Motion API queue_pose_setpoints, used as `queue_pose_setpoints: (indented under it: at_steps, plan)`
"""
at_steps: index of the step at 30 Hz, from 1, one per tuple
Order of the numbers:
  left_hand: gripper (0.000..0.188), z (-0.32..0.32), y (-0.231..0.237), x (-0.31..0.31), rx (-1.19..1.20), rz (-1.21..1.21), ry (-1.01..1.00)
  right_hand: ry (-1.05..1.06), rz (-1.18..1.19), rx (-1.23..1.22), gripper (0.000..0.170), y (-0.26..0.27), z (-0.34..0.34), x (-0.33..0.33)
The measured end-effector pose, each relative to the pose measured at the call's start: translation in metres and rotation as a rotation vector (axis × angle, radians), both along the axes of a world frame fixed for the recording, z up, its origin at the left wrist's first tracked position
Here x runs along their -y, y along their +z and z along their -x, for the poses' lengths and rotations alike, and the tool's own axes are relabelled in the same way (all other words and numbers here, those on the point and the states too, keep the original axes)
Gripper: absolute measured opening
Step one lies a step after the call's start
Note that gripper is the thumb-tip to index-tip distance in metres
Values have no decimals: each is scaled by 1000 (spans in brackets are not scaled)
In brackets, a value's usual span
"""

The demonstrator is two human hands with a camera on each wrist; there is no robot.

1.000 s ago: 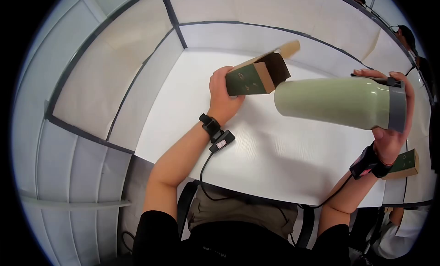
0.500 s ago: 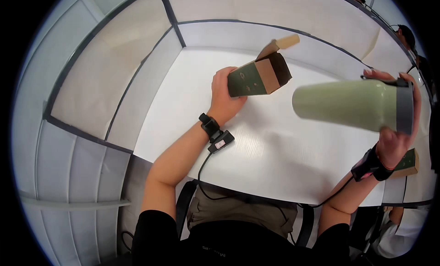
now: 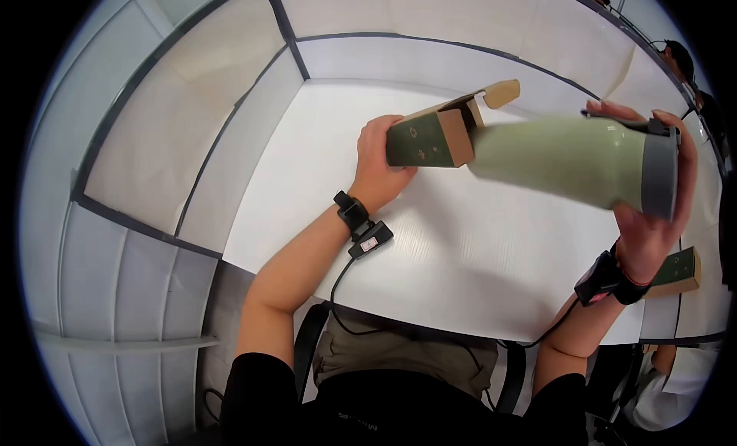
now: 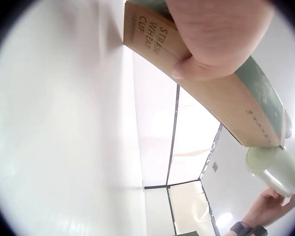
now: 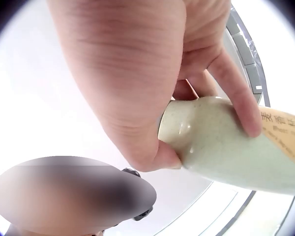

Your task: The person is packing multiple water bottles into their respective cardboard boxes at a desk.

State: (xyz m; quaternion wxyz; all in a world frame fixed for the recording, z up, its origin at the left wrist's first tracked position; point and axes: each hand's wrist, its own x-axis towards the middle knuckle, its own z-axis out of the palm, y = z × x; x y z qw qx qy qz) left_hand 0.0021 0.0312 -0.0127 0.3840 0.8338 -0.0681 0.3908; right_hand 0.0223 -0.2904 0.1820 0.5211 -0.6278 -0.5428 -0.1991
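Note:
My left hand (image 3: 379, 162) grips a green and brown cardboard box (image 3: 418, 143), tilted above the table, its end flap raised toward the right. In the left wrist view, "STRAW WHEAT CUP" is printed on the box (image 4: 216, 101). A pale green bottle (image 3: 556, 156) with a grey lid lies nearly level in the air, its base at the box's open end. My right hand (image 3: 652, 223) holds it around the lid end. The right wrist view shows thumb and fingers on the bottle (image 5: 221, 142), which bears a tan label. How far the base sits inside is hidden.
A second green and brown box (image 3: 677, 272) stands at the right, beyond my right wrist. Low white partitions (image 3: 384, 58) border the white table (image 3: 307, 193) at the back and left. Cables run from both wrists; other people are at the right edge.
The bottle first drew away to the right, then came back left to the box's open end. The box has shifted slightly right, and its flap has swung. Both grips continue.

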Motion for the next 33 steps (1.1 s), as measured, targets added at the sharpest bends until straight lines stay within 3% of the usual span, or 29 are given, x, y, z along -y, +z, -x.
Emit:
queue_pose_setpoints:
  at_steps: [4, 15, 26, 33]
  plan:
    - [65, 0, 0, 2, -8, 34, 17, 12, 45, -51, 93, 0, 11, 5]
    - [64, 2, 5, 3, -15, -28, -67, -47, -10, 29, 82, 0, 8, -9]
    - [65, 8, 9, 9, -34, -25, -98, 110, -33, -104, 81, -22, 0, -48]
    - [69, 12, 9, 15, -116, 49, -150, -81, 71, -5, 75, -40, -3, -74]
